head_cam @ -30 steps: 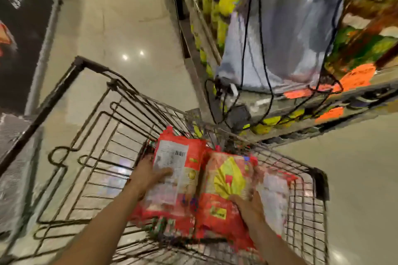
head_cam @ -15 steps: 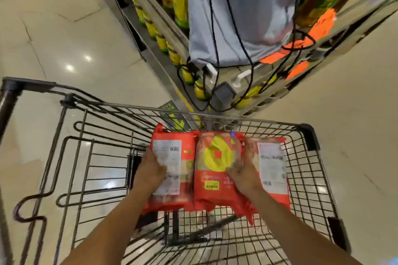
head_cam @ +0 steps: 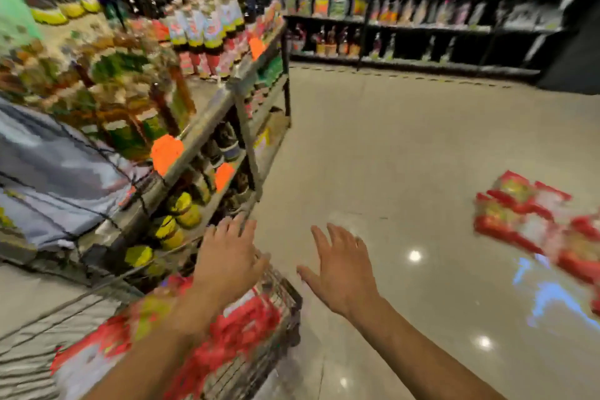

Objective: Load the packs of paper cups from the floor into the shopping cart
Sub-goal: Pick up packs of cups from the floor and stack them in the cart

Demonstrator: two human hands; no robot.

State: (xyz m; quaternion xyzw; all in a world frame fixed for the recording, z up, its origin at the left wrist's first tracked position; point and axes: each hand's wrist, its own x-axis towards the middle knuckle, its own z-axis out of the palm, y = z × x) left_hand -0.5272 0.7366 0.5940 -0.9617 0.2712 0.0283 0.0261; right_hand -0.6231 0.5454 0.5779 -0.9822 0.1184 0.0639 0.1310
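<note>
Red packs of paper cups [head_cam: 240, 331] lie inside the wire shopping cart [head_cam: 285, 295] at the lower left, blurred by motion. More red packs [head_cam: 532, 221] lie on the floor at the right edge. My left hand [head_cam: 227, 256] hovers above the cart's near corner with fingers spread and nothing in it. My right hand [head_cam: 341, 266] is out over the bare floor beside the cart, also spread and holding nothing. Both hands are well left of the packs on the floor.
A metal shelf unit [head_cam: 207, 127] full of bottles and jars stands left of the cart, with a grey bag [head_cam: 55, 172] and black cables hanging on it. Dark shelving [head_cam: 422, 19] runs along the far wall. Glossy tiled floor [head_cam: 406, 156] stretches between.
Both hands have let go of the packs, which now rest in the cart. The view has swung up and to the right, bringing the packs on the floor into sight.
</note>
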